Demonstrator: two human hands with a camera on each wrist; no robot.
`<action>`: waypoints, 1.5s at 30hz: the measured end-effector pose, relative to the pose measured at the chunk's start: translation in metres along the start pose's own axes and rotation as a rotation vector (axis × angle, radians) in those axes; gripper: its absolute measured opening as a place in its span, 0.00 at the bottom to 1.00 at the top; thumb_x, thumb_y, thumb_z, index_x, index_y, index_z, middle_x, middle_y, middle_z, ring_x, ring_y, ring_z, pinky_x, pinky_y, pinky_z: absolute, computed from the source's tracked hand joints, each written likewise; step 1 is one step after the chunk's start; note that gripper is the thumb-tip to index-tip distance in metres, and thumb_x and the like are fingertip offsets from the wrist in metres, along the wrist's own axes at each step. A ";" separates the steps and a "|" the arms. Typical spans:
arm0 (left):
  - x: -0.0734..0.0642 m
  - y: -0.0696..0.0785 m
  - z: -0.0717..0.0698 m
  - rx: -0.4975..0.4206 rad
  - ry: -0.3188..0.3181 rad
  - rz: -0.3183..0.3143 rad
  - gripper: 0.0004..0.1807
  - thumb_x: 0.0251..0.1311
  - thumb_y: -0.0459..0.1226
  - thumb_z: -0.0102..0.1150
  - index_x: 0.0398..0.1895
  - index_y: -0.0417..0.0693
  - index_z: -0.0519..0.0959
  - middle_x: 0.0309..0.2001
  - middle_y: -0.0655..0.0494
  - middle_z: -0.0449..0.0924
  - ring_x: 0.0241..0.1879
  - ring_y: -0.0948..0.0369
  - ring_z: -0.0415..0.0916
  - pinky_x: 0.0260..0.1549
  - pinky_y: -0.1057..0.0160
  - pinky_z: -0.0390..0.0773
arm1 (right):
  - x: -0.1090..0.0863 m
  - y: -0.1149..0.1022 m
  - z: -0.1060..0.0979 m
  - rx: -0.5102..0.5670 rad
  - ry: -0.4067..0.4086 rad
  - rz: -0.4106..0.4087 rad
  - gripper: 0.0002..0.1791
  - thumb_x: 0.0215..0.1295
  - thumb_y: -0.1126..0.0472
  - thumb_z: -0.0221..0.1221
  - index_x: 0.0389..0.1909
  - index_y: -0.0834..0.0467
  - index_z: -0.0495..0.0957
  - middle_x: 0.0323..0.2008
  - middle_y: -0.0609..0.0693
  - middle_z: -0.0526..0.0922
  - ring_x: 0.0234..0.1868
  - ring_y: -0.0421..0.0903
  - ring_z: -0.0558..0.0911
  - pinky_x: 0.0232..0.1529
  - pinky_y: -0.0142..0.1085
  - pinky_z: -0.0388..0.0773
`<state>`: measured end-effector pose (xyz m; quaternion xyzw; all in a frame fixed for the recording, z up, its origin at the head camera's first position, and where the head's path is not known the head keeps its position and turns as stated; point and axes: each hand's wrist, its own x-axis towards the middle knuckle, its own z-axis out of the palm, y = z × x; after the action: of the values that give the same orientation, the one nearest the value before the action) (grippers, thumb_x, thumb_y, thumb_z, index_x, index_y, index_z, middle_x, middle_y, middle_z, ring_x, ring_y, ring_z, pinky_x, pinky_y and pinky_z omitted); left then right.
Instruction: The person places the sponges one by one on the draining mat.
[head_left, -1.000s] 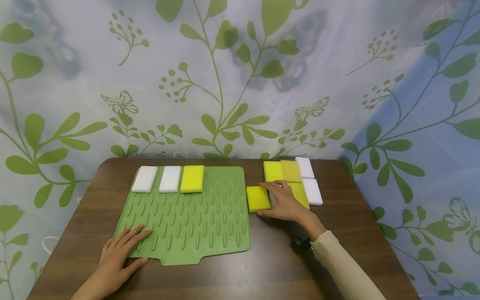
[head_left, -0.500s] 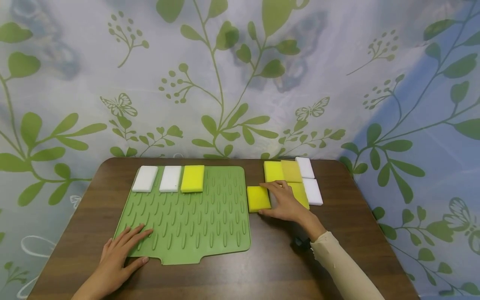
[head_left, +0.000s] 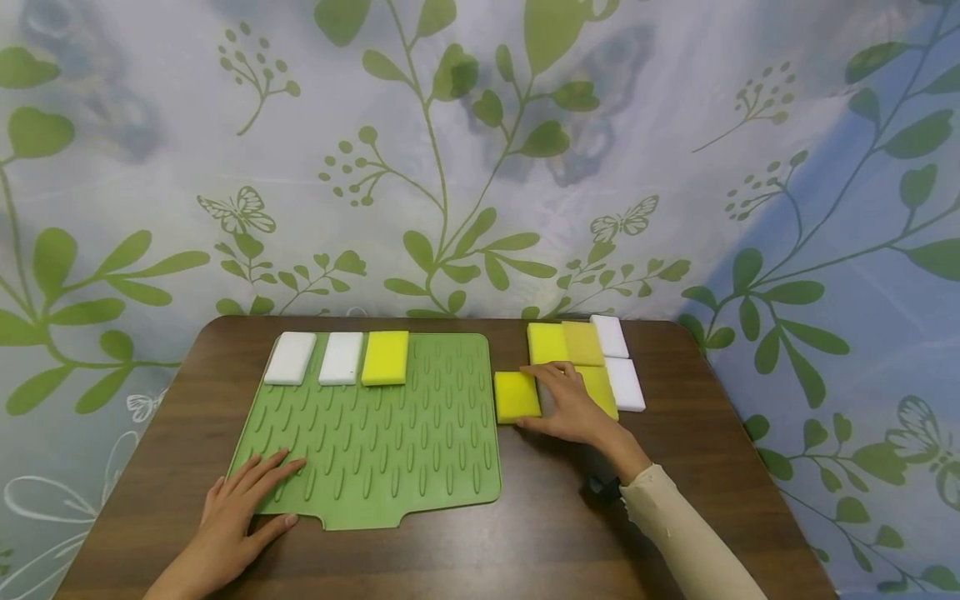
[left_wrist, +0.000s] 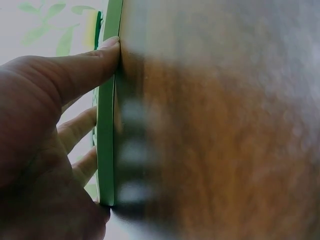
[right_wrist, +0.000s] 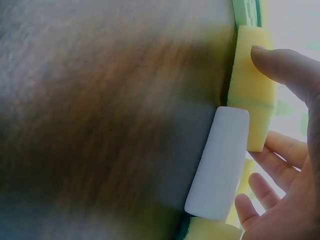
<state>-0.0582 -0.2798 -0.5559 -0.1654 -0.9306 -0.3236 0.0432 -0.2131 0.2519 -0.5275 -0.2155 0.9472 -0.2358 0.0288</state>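
Note:
In the head view my left hand (head_left: 236,512) rests with spread fingers on the near left corner of a green ribbed mat (head_left: 442,479); the left wrist view shows its thumb touching the mat edge (left_wrist: 106,150). My right hand (head_left: 570,408) holds a yellow sponge (head_left: 517,397) by its right end, thumb on the near side and fingers on the far side. That sponge lies against the mat's right edge. Beside it, partly under the hand, is a whitish-grey block (right_wrist: 218,162). Along the mat's back edge sit two white blocks (head_left: 289,358) and a yellow sponge (head_left: 386,358).
Behind and right of my right hand, more yellow sponges (head_left: 546,340) and two white blocks (head_left: 625,384) lie close together on the brown wooden table (head_left: 525,550). A patterned curtain (head_left: 450,167) stands along the table's back edge.

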 end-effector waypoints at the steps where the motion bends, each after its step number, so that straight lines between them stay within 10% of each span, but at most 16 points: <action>1: 0.000 0.000 0.000 -0.001 -0.001 -0.001 0.41 0.60 0.41 0.79 0.77 0.63 0.74 0.79 0.41 0.69 0.74 0.24 0.58 0.56 0.11 0.51 | 0.000 0.000 0.000 0.001 0.007 -0.008 0.50 0.59 0.38 0.77 0.79 0.51 0.70 0.75 0.53 0.76 0.75 0.59 0.66 0.73 0.64 0.65; 45: 0.001 -0.002 0.000 0.002 -0.010 -0.010 0.41 0.59 0.42 0.79 0.77 0.64 0.74 0.79 0.40 0.69 0.73 0.24 0.59 0.56 0.11 0.51 | 0.031 -0.019 0.012 0.038 0.034 -0.039 0.51 0.62 0.35 0.74 0.81 0.53 0.68 0.77 0.52 0.73 0.75 0.59 0.66 0.73 0.64 0.68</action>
<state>-0.0597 -0.2806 -0.5566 -0.1622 -0.9321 -0.3218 0.0371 -0.2313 0.2185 -0.5275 -0.2295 0.9384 -0.2580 0.0123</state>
